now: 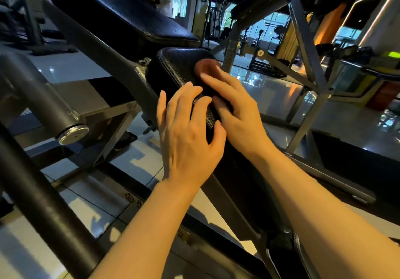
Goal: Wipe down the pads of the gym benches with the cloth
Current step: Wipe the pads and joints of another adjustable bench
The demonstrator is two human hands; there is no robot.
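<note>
Right hand (pixel 236 114) flat, fingers spread, pressing brown cloth (pixel 206 66) onto far end of black seat pad (pixel 179 66). Left hand (pixel 186 131) bracing near edge, fingers loosely spread. Risk: cloth bunching, sliding off right edge.

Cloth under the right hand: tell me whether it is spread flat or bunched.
Bunched: the cloth shows as a rounded brown lump beyond the right hand.
</note>
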